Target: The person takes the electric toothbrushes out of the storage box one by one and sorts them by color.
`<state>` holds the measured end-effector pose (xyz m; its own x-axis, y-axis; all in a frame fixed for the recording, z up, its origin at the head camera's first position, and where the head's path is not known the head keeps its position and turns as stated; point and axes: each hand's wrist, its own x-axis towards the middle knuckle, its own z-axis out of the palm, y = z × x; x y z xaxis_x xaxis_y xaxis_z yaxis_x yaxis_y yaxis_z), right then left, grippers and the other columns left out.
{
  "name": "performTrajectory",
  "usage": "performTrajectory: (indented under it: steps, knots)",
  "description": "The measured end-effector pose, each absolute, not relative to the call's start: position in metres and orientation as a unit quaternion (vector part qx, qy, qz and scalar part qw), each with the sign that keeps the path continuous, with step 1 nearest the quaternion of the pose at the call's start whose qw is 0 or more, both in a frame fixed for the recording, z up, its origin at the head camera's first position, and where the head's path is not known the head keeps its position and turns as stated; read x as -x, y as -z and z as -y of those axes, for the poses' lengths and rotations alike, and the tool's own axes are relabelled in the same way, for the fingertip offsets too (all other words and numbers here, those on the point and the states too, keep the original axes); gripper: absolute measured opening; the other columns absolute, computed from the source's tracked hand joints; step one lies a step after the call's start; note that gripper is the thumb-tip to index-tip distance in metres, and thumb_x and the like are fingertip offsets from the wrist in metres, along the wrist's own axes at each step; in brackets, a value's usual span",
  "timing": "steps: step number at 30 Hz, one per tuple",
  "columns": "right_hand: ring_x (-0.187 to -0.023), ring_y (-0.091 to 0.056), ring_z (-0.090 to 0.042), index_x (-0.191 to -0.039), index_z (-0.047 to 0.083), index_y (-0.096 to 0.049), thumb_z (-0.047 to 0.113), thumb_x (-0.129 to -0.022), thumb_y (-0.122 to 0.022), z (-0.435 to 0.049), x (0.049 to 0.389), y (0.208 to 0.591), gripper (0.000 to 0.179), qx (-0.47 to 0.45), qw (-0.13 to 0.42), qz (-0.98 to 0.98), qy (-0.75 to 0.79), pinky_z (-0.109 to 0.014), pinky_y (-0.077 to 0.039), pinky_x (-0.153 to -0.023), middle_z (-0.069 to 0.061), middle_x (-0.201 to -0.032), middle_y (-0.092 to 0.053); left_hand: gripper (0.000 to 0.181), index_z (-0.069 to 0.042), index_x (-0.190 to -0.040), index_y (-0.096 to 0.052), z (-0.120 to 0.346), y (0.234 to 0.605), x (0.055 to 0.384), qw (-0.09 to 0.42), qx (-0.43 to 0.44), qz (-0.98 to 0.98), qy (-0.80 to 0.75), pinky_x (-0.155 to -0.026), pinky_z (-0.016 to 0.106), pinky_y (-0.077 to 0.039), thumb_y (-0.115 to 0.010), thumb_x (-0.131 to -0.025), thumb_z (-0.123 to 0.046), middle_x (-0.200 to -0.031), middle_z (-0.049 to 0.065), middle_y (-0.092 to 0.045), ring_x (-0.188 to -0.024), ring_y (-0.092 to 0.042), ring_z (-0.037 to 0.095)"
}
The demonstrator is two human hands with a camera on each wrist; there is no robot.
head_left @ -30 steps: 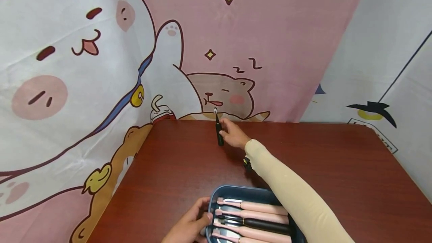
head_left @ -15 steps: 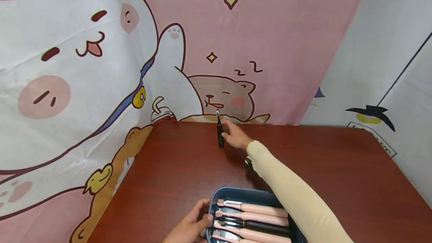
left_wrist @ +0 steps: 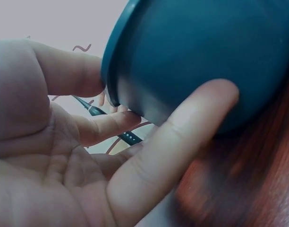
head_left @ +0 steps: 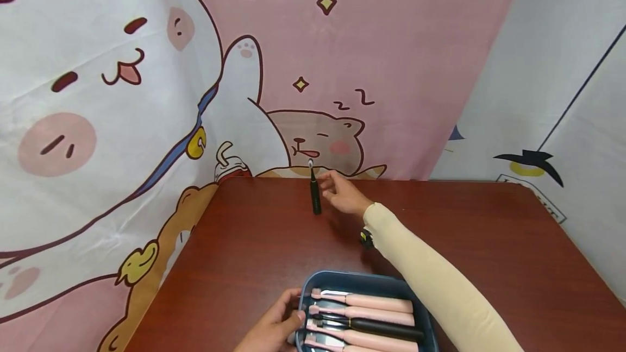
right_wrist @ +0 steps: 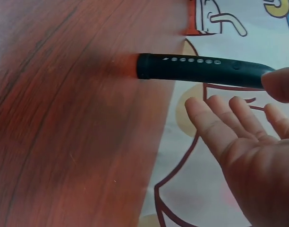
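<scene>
A black electric toothbrush (head_left: 315,198) stands upright near the far edge of the table, its row of small marks showing in the right wrist view (right_wrist: 196,66). Just to its right is my right hand (head_left: 344,194), fingers loosely extended and holding nothing; a narrow gap shows in the head view, while the thumb (right_wrist: 281,84) overlaps the brush's upper part in the right wrist view. My left hand (head_left: 275,324) grips the left side of a blue tray (head_left: 352,277), thumb and fingers at its wall (left_wrist: 206,52). Inside lie several pink electric toothbrushes (head_left: 383,303) and a black one (head_left: 386,329).
The dark red-brown wooden table (head_left: 244,243) meets a cartoon-printed cloth (head_left: 391,58) along its far and left edges. My right sleeve (head_left: 425,265) passes over the tray's right side. A small black and yellow device (head_left: 365,238) sits under the right wrist.
My right hand's fingers have come off the upright black toothbrush and shifted slightly right. The toothbrush remains standing, and my left hand keeps its grip on the tray.
</scene>
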<state>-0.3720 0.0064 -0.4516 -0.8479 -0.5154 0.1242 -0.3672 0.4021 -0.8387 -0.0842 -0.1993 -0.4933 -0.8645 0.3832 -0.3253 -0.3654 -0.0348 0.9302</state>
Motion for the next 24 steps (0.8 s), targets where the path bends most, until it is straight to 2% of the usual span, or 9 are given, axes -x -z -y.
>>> performTrajectory:
  steps: [6, 10, 14, 18, 24]
  knots:
    - [-0.112, -0.06, -0.028, -0.143, 0.014, -0.039, 0.011, -0.1, -0.057, -0.021, 0.354, 0.437, 0.047, 0.252, 0.094, -0.827, 0.493, -0.041, -0.057, -0.083, -0.012, -0.129, -0.056, 0.046, -0.012, -0.146, -0.036, 0.201, 0.491, 0.083, 0.273, 0.004, -0.643, -0.716, -0.07, 0.047, -0.06, -0.05, -0.105, -0.025, -0.128, 0.018, -0.051, -0.098, -0.062, 0.028]
    - [-0.111, -0.06, -0.028, -0.143, 0.017, -0.038, 0.009, -0.1, -0.056, -0.029, 0.34, 0.426, 0.047, 0.266, 0.105, -0.814, 0.506, -0.049, -0.058, -0.082, -0.018, -0.132, -0.053, 0.047, -0.011, -0.147, -0.035, 0.2, 0.49, 0.082, 0.263, -0.016, -0.657, -0.706, -0.063, 0.041, -0.059, -0.05, -0.105, -0.024, -0.131, 0.02, -0.051, -0.095, -0.062, 0.026]
    - [-0.108, -0.063, -0.028, -0.139, 0.02, -0.042, 0.01, -0.099, -0.059, -0.034, 0.321, 0.413, 0.045, 0.281, 0.112, -0.811, 0.5, -0.048, -0.059, -0.081, -0.013, -0.129, -0.055, 0.046, -0.011, -0.146, -0.036, 0.199, 0.489, 0.082, 0.243, -0.035, -0.676, -0.695, -0.056, 0.035, -0.056, -0.05, -0.104, -0.022, -0.129, 0.021, -0.05, -0.09, -0.061, 0.026]
    - [-0.107, -0.065, -0.027, -0.136, 0.024, -0.046, 0.013, -0.097, -0.064, -0.039, 0.293, 0.403, 0.045, 0.303, 0.134, -0.808, 0.488, -0.042, -0.06, -0.08, -0.005, -0.124, -0.057, 0.045, -0.01, -0.146, -0.035, 0.199, 0.491, 0.082, 0.242, -0.037, -0.671, -0.7, -0.06, 0.039, -0.057, -0.05, -0.104, -0.021, -0.126, 0.021, -0.05, -0.094, -0.06, 0.027]
    - [-0.103, -0.065, -0.013, -0.137, 0.029, -0.046, 0.022, -0.095, -0.068, -0.052, 0.246, 0.397, 0.048, 0.365, 0.172, -0.803, 0.439, -0.033, -0.056, -0.091, 0.003, -0.122, -0.059, 0.045, -0.008, -0.145, -0.035, 0.198, 0.491, 0.081, 0.251, -0.029, -0.652, -0.715, -0.07, 0.048, -0.058, -0.049, -0.104, -0.018, -0.128, 0.022, -0.049, -0.104, -0.055, 0.029]
